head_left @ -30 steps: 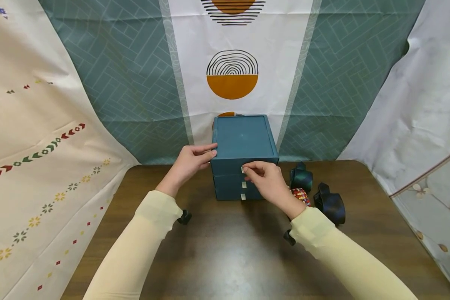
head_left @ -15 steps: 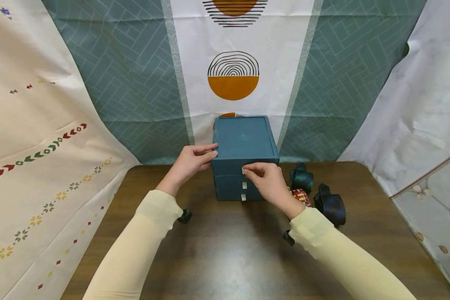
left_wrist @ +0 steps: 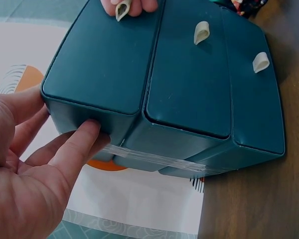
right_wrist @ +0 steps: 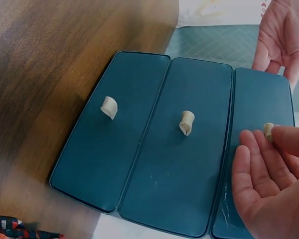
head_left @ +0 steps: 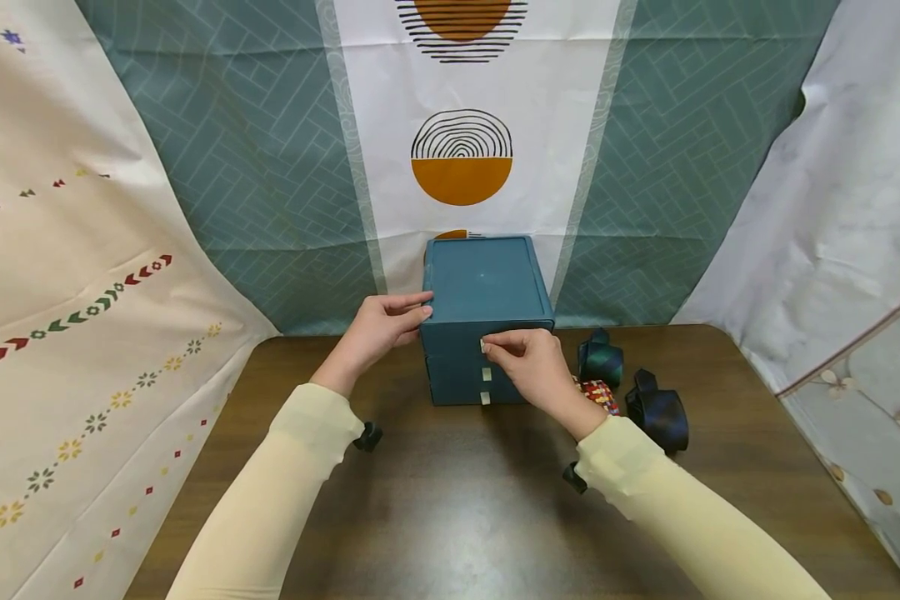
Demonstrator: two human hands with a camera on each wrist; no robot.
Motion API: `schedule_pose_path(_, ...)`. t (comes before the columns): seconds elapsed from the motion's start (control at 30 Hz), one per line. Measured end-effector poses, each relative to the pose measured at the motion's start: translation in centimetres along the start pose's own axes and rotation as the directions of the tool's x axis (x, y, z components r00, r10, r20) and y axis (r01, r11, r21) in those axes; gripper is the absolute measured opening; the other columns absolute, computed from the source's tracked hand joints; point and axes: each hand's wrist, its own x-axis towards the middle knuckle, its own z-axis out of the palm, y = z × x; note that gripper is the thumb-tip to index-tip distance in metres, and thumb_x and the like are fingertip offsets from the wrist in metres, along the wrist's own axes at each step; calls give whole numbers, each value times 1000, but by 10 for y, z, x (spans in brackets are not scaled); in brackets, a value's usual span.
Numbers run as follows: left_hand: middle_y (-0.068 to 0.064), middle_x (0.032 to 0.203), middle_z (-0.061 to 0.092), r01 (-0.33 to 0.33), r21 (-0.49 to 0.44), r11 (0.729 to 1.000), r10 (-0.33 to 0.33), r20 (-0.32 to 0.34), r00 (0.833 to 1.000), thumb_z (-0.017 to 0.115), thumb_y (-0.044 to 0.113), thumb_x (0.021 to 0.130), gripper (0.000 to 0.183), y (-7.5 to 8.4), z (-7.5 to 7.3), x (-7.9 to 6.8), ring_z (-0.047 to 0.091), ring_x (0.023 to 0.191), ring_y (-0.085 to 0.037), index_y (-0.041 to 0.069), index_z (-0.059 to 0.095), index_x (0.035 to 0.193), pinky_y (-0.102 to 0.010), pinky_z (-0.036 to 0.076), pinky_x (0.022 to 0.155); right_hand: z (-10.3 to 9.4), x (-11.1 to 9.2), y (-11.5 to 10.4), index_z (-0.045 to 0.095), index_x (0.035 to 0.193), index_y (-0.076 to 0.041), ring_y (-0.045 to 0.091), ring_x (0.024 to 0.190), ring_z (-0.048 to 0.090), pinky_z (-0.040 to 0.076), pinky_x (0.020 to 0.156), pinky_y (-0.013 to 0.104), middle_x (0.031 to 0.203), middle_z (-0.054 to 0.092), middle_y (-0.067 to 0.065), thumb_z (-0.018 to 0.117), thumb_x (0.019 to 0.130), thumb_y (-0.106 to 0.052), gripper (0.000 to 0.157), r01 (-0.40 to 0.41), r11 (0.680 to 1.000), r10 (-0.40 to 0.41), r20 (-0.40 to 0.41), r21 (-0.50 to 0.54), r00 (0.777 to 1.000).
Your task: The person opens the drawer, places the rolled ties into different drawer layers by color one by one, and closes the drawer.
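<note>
Teal drawer box [head_left: 487, 279] unmoved, both hands on it

Very little has changed over the last second. The right hand [head_left: 528, 362] pinches the pale top tab [right_wrist: 269, 130] between thumb and fingers, just as in both earlier frames; in the right wrist view its other fingers are loosely bent beside the front of the top drawer [right_wrist: 259, 94]. The left hand [head_left: 378, 329] keeps its place at the upper left front corner, fingers fairly straight and spread, touching the box rather than wrapped around it.

What differs is mostly the viewpoint: box, hands and patterned backdrop [head_left: 270, 133] all sit slightly lower and a touch further left in the head view, so I take it that the camera moved and not the box. As for the work, it seems to stand at a steady hold: the top drawer looks closed, though I cannot tell whether it has crept out very slightly.

The box stands near the back of the wooden surface [head_left: 450, 492], with the middle tab [head_left: 486, 374] and bottom tab [head_left: 485, 398] untouched. To its right lie a green roll [head_left: 601, 362], a dark blue roll [head_left: 658, 417] and a red-checked roll [head_left: 598, 396], partly hidden by the right wrist.
</note>
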Motion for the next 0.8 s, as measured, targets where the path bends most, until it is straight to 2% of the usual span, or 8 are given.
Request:
schedule_pose_path(0.43,0,137,52,1,14,1000,-1,-2,1000,65,32,88,42,-1,-3,-2,54,122,-17,25,59,129,-38,50,94,2,-4,-2,75,101,-18,6,84,68,57,74,28,94,73,-6,68,87,-26,18,20,999,-19,5,-33,1000)
schedule_pose_path(0.8,1,136,53,7,-1,1000,-7,7,1000,65,32,88,42,0,1,-2,54,122,-16,26,59,129,-39,49,95,-2,-11,-2,74,104,-18,6,86,68,57,75,28,96,73,-6,66,87,-26,20,17,999,-16,21,-43,1000)
